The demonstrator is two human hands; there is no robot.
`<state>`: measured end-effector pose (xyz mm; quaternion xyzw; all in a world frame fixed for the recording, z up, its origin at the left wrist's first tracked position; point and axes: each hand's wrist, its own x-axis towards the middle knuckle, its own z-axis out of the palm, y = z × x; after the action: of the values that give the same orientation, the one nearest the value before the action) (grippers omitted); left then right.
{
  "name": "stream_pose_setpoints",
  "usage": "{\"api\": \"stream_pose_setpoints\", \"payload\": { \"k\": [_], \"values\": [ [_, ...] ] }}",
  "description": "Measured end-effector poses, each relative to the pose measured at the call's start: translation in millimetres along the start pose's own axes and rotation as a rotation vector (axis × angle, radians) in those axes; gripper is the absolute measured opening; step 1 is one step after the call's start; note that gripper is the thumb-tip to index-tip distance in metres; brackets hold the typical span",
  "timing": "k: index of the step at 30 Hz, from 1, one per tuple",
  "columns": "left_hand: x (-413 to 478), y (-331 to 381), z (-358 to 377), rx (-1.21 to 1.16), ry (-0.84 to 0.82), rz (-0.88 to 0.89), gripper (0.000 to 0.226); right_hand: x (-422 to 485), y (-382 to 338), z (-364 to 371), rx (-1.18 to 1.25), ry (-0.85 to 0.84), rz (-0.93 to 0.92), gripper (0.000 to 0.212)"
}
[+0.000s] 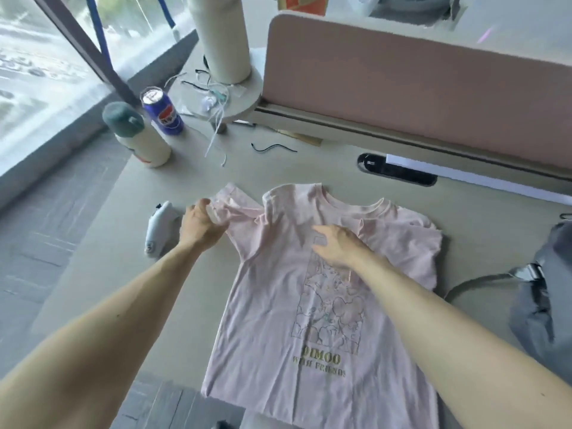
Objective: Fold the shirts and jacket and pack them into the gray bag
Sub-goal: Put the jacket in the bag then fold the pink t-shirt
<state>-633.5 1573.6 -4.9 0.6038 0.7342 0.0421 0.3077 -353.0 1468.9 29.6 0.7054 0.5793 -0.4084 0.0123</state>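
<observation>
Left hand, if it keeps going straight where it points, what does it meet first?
The left hand grips the pink shirt's sleeve; beyond that, bare table, then probably the black cable.

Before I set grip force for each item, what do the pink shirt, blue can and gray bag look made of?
The pink shirt: thin soft knit, likely cotton, matte; it wrinkles and bunches where the left hand pinches the sleeve. The blue can: metal, probably aluminium; glossy printed wall, shiny top. The gray bag: woven synthetic, perhaps nylon; faint sheen, limp folds.
</observation>
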Motion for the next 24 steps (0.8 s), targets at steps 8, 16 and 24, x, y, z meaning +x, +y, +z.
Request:
{"api": "stream_pose_setpoints", "payload": {
  "k": [8, 16, 24],
  "values": [
    [40, -21, 6, -0.264, -0.129, -0.150, 0.112, 45, -51, 7, -0.162, -0.101, -0.184, 0.056],
    [39, -18, 8, -0.457, -0.001, -0.159, 0.013, 80, -83, 10, -0.245, -0.055, -0.199, 0.014],
    [20, -60, 3, -0.680, 0.029, -0.321, 0.029, 124, -127, 3, -0.290, -0.001, -0.168, 0.043]
  ]
}}
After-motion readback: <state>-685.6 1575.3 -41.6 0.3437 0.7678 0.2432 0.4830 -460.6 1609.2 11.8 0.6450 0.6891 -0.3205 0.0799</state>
